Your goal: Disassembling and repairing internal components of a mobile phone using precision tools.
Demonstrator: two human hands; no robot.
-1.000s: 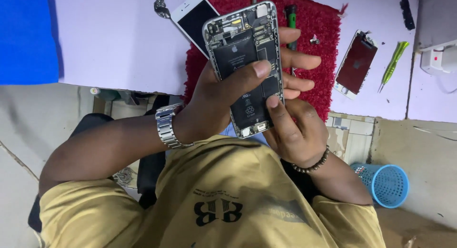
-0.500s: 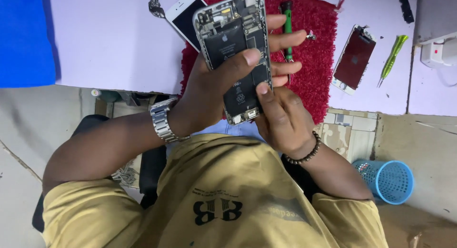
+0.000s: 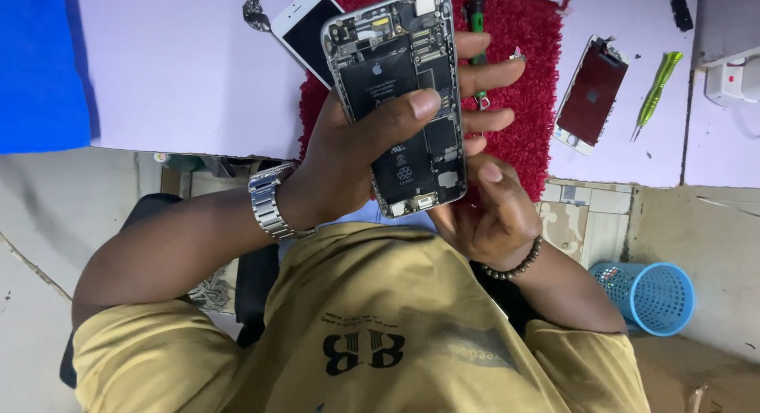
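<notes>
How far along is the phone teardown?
Done: the opened phone has no screen, battery and boards exposed; a detached screen panel lies on the table. In hand: the left hand grips the phone, the right hand at its lower edge. Left: battery and boards remain fitted.

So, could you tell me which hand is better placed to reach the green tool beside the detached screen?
Probably the right hand: it only rests at the lower corner of the opened phone, on the side of the green tool. The left hand grips the phone, thumb across it.
</notes>
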